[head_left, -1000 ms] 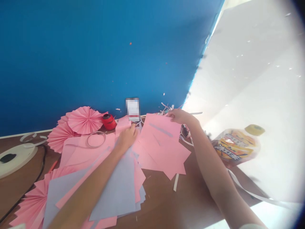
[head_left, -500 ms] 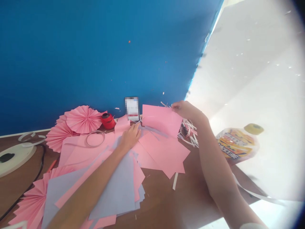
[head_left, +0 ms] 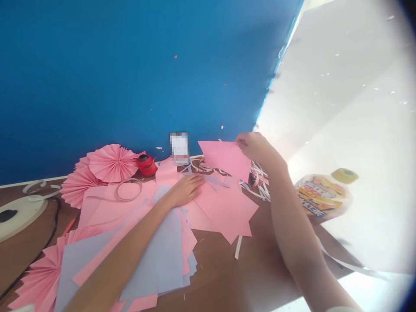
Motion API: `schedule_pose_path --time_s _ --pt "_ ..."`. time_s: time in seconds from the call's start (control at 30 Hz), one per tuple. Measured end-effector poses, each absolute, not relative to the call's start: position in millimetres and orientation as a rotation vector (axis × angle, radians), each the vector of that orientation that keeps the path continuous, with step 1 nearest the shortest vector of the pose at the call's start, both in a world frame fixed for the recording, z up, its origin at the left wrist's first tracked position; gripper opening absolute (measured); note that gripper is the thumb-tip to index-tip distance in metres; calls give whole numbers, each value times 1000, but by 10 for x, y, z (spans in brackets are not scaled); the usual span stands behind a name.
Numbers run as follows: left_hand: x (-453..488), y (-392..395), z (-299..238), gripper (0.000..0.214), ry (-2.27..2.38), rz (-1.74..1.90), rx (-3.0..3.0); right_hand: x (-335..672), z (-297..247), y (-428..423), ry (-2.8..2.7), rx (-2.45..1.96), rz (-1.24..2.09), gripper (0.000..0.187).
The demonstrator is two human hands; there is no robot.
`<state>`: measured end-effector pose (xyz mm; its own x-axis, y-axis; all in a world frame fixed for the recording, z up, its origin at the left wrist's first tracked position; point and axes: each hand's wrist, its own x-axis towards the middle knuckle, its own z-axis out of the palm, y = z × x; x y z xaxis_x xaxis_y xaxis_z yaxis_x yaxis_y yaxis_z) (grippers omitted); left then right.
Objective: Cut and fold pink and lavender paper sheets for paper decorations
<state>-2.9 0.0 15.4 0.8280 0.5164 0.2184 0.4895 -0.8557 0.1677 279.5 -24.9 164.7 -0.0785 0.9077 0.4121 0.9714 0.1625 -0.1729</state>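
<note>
My left hand [head_left: 184,191] lies flat and open on a loose pile of pink sheets [head_left: 224,208], fingers pointing right. Pale lavender sheets [head_left: 156,255] fan out beneath my forearm. My right hand [head_left: 257,148] pinches the edge of a single pink paper sheet [head_left: 225,159], which is raised and tilted above the pile. The sheet's far corner hangs free, and my fingers cover part of its right edge.
Pink paper fan rosettes [head_left: 112,163] and a red roll [head_left: 147,165] stand against the blue wall [head_left: 130,78] on the brown table [head_left: 214,264]. White paper strips [head_left: 258,184] curl nearby. A pouch with a yellow cap [head_left: 323,195] sits at right, a black cable at left.
My right hand has raised the pink sheet higher, clear of the pile. My left hand has slid rightward across the paper, its fingers now flatter and more extended.
</note>
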Motion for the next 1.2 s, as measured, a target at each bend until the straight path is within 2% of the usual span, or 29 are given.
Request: schedule_pose_path --time_s 0.17,0.5,0.73,0.9,1.07,1.2 --pt "-27 7 161 42 848 405 2852 2790 1647 -241 -1886 -1845 -294 27" --pt "-37 -104 255 24 786 553 2785 2969 1467 -43 -1792 -1952 -126 25" --pt "-41 -85 239 46 648 396 2836 3093 1280 71 -1714 -2029 -346 37" --pt "-40 -111 265 43 681 398 2850 2965 1458 -16 -1688 -1805 -371 36" --pt "-29 -138 284 40 682 423 2870 2717 1623 -150 -1901 -1413 -130 44" --pt "-32 -69 222 38 854 617 2821 2528 1631 -209 -2039 -1384 -1 45"
